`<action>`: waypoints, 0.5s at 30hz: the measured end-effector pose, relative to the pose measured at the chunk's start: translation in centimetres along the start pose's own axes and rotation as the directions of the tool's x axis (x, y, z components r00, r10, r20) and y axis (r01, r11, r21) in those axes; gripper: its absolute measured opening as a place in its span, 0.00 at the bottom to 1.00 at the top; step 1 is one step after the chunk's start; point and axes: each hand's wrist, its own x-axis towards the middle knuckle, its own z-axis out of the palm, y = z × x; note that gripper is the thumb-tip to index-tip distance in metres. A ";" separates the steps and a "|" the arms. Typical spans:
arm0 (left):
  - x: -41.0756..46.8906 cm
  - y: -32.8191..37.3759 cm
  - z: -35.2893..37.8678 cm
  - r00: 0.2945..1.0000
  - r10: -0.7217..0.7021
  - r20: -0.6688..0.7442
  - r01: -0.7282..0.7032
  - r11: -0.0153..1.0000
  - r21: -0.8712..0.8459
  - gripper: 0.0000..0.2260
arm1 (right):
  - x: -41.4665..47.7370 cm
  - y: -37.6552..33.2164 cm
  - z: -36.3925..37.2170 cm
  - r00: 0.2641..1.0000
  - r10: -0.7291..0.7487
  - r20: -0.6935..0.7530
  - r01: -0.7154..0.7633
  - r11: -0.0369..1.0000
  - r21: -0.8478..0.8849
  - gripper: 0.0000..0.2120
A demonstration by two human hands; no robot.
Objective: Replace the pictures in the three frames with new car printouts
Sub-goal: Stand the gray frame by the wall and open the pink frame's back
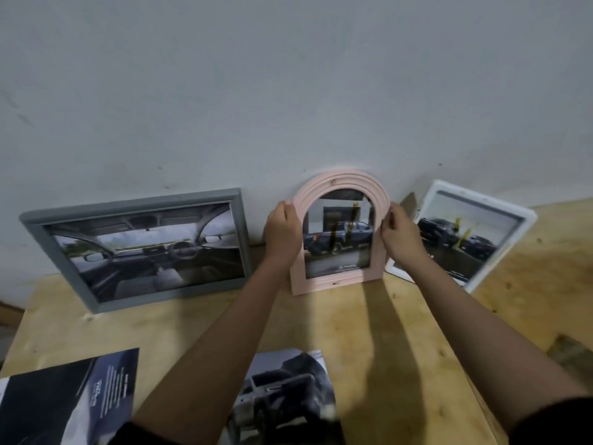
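A: Task thing, where?
B: Pink arched frame (341,181) at centre of picture, upright, foot on the worktop (401,332), top against the wall (288,91). Grey frame (134,203) centre left and white frame (526,220) centre right, both leaning on the wall.

A: Hands?
B: Left hand (284,231) curled round the left edge of the arch. Right hand (401,234) pinching the right edge with fingertips. Both holding, neither free.

A: Step in hand?
B: Probably lifting the pink one off or seating it back; no way to tell which. Either way: even grip on both edges, foot kept flat, top tipped gently to the wall, fingers off the glass. Care with the white frame, just beside the right hand.

A: Loose printouts?
B: Two flat on the worktop: dark printout (70,399) lower left, truck printout (285,390) bottom centre.

A: Hidden or unclear?
B: Frame backs and clips out of sight. Truck picture inside the arch: old or new, cannot tell. Lower left corner of the white frame covered by the right arm. Both printouts cut off at the picture edge. Small text blurred. Dark patch at right edge: unidentifiable.
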 end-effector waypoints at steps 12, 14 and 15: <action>-11.5 0.5 -2.5 1.000 0.009 0.026 -0.006 0.993 -0.116 0.13 | -14.4 7.1 -7.9 0.924 -0.381 -0.037 0.375 0.884 0.278 0.11; -14.0 0.1 -1.9 0.993 0.001 0.119 0.017 0.989 -0.148 0.14 | -16.8 9.5 -9.7 0.867 -0.495 -0.053 0.492 0.835 0.247 0.08; -15.3 -0.1 -1.4 0.985 0.000 0.172 0.024 0.990 -0.139 0.14 | -17.8 10.8 -10.6 0.839 -0.541 -0.053 0.538 0.812 0.226 0.07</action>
